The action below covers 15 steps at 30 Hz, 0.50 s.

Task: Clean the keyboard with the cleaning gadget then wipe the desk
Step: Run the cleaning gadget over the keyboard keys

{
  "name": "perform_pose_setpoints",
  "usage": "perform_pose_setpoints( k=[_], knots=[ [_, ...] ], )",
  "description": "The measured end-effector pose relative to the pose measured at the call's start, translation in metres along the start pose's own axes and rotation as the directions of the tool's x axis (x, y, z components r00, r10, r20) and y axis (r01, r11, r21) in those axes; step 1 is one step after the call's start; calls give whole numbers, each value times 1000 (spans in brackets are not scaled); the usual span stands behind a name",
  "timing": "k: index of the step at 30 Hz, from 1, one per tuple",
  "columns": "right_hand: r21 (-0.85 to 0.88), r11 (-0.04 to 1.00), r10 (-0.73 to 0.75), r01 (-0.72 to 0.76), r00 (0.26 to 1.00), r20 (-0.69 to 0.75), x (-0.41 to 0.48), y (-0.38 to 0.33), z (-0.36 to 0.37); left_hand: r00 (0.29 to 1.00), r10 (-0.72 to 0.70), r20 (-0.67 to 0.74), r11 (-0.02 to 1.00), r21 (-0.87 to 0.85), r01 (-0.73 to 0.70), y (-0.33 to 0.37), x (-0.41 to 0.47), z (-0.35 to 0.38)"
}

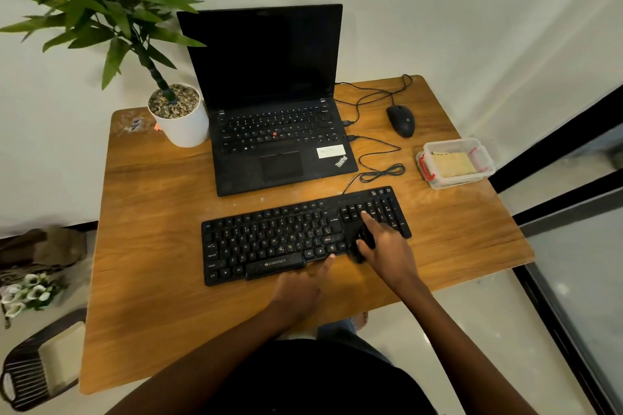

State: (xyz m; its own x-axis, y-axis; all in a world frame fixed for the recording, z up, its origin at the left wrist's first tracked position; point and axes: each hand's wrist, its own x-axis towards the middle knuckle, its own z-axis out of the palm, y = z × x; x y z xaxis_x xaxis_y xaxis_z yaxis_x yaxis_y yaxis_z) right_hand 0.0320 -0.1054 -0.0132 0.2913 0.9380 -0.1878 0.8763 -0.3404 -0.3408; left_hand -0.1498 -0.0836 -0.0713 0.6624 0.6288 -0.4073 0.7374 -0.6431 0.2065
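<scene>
OK, right hand (387, 246) grips black cleaning gadget (355, 251) on keyboard (269, 242), just beside its numpad.
Left hand (300, 283) flat on tabletop (151, 212), straight fingers touching keyboard's front edge.

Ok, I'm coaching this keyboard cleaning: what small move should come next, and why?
Probably draw the cleaning gadget leftward along the keyboard: the right hand holds it at the number-pad end, while the left hand steadies the front edge.
</scene>
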Motion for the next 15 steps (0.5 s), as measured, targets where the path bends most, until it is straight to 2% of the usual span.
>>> perform_pose_setpoints(
  k=[2,6,8,15],
  knots=[
    [34,999,-1,1,1000,2,4,3,-6,1000,-3,-15,1000,-12,3,-3,-3,1],
    [57,997,-35,43,990,-139,37,-9,-14,1000,-22,-19,998,-58,21,-7,-7,2],
    [55,998,-26,36,986,-166,56,-21,-16,999,-35,-17,997,-76,34,-9,-7,1],
    [-43,999,-21,17,996,-87,64,-27,-13,996,-70,-59,992,-108,63,-16,-5,-9]
  ],
)
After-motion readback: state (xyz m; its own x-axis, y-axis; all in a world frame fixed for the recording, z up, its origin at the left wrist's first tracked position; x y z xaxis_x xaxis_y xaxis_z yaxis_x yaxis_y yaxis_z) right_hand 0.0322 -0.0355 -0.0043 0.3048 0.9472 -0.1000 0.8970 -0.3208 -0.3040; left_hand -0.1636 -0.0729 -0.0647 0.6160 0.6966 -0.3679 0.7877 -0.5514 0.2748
